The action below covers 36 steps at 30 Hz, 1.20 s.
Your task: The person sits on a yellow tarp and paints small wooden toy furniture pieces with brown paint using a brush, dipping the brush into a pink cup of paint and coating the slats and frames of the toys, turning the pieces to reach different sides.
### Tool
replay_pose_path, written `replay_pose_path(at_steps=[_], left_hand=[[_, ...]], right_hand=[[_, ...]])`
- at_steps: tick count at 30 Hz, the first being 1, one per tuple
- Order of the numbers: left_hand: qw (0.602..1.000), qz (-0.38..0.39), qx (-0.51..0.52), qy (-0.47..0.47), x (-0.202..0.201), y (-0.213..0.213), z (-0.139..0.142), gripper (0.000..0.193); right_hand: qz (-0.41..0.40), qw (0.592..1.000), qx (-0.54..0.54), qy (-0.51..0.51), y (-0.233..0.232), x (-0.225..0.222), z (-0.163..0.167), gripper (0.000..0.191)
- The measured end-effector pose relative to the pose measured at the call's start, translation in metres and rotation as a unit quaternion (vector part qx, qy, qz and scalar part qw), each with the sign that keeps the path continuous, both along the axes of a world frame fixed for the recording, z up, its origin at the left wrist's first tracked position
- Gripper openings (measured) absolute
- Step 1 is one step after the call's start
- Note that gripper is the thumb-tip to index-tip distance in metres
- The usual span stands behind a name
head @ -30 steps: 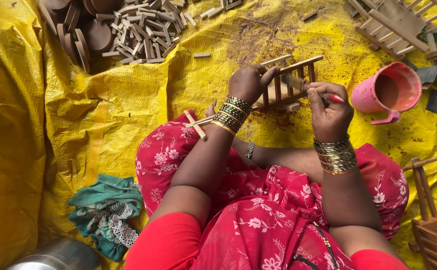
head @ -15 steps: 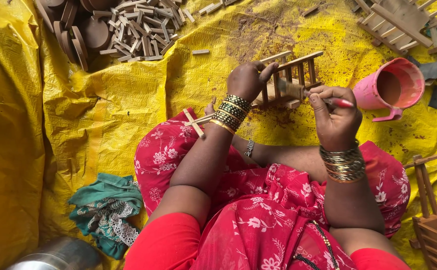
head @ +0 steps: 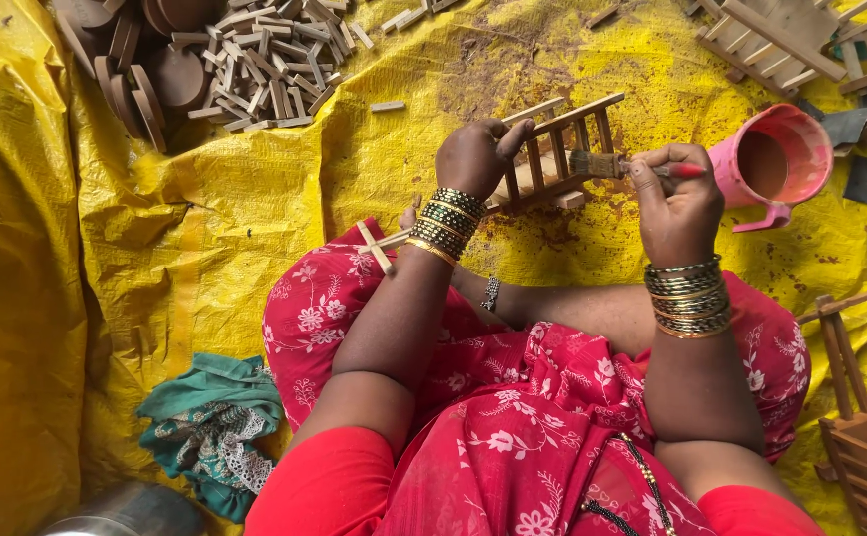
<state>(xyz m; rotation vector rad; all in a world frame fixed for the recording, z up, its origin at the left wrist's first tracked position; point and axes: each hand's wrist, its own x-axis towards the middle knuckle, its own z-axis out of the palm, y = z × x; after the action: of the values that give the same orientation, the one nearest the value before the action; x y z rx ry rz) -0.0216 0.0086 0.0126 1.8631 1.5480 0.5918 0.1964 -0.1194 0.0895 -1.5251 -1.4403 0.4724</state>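
At the frame's upper centre, my left hand (head: 475, 157) curls closed around one small wooden rack (head: 552, 149) while my right hand's (head: 675, 203) fingers pinch one brush (head: 620, 167) touching it, beside one pink mug (head: 781, 164).

Your left hand (head: 475, 156) hides part of the small wooden frame (head: 552, 149). The wooden racks (head: 800, 40) at top right, the metal pot (head: 121, 511) and your knees run past the edges.
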Motion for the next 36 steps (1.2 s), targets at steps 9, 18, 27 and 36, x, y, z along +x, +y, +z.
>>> replay_pose_path(at_steps=[9,18,27,36], left_hand=[[1.000,-0.003,0.023,-0.010,0.004,0.000,-0.004,0.055],[0.999,-0.001,0.033,0.014,0.007,-0.001,-0.001,0.056],[0.998,0.002,0.059,-0.025,0.007,-0.002,-0.002,0.053],[0.998,-0.012,0.068,-0.006,0.008,-0.003,-0.001,0.051]], right_hand=[[0.022,0.984,0.126,0.123,0.009,0.015,-0.015,0.018],[0.009,0.994,0.070,0.078,-0.001,0.048,-0.004,0.016],[-0.005,0.963,0.132,0.233,0.022,0.042,-0.029,0.018],[-0.007,0.984,0.179,-0.009,0.018,0.011,-0.018,0.007]])
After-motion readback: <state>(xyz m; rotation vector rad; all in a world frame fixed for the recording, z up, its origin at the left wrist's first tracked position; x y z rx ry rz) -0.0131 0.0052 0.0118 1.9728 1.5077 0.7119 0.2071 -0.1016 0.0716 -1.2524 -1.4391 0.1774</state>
